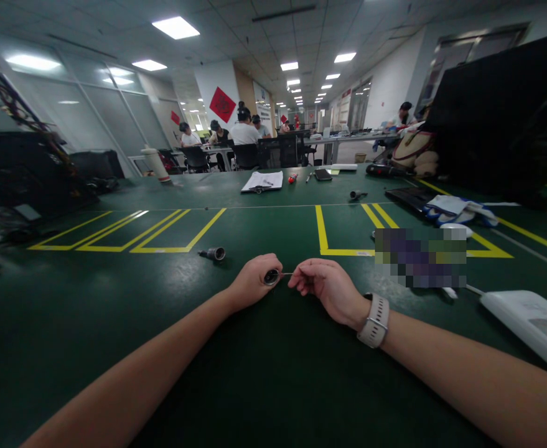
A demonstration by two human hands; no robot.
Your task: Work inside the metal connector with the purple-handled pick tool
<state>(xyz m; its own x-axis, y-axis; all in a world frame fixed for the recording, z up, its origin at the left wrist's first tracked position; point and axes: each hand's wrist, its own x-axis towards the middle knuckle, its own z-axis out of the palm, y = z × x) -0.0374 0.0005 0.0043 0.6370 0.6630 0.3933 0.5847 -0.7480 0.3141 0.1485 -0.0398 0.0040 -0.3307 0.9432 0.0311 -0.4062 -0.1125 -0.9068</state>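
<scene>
Worktop is green, marked out in yellow tape. Our left hand is wrapped around a dark metal part, its round mouth turned toward us. A thin strand runs from the part across the gap to our right hand. Those fingers are curled in, tips at the strand's outer end; we cannot tell whether they pinch it or only touch it.

Step in hand, as we judge it: fine work on the strand, the left side holding, the right side guiding. Whether the strand is going in or coming out, this view does not show. In our judgement the next move calls for a firm hold on the part and a light, straight pinch, so that the strand does not bend or slip at the rim.

2 similar pieces lie apart from us, untouched: 1 fitting left of our left hand and a little beyond it, 1 plug farther off, right of centre. Clipboard lies toward the far side; gloves and a white box lie to the right. Something beyond our right hand is masked; we cannot identify it.
</scene>
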